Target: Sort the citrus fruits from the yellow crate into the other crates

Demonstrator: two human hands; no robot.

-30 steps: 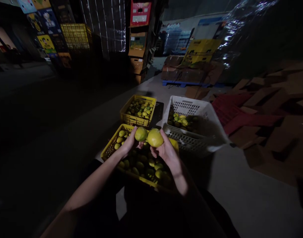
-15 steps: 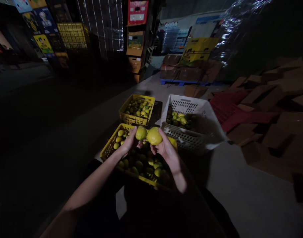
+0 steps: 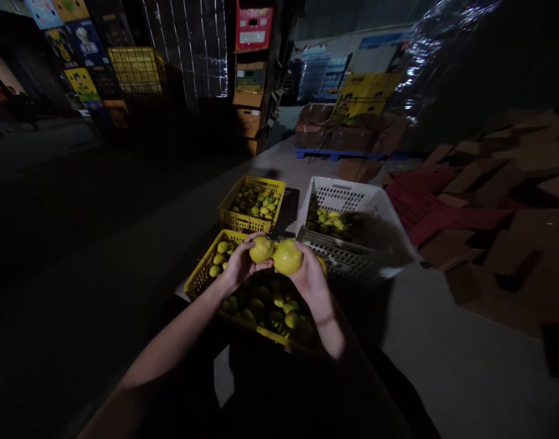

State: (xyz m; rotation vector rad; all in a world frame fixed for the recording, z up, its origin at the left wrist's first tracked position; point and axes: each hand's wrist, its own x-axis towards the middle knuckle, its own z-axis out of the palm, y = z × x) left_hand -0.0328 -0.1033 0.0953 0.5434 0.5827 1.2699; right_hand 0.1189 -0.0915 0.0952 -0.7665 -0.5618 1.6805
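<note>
My left hand [image 3: 241, 262] is closed around a yellow lemon [image 3: 261, 249] with a darker mark near its top. A second lemon [image 3: 288, 256], plain yellow, sits in the grip of my right hand [image 3: 310, 273]. The two fruits are side by side, almost touching, above a yellow crate [image 3: 197, 281] holding many yellow and greenish lemons [image 3: 261, 299]. Both forearms reach over this crate and hide part of its contents.
Behind stands another yellow crate [image 3: 248, 223] of lemons. A white crate [image 3: 375, 210], partly filled with lemons, rests on a further white crate at the right. Flattened cardboard [image 3: 503, 262] lies heaped at far right. Stacked boxes [image 3: 252, 79] and a blue pallet [image 3: 334, 153] are farther back.
Both lemons have been turned in my fingers, and the left one now shows a dark mark. My hands stay over the near crate, the left fingers wrapped further over the fruit.
</note>
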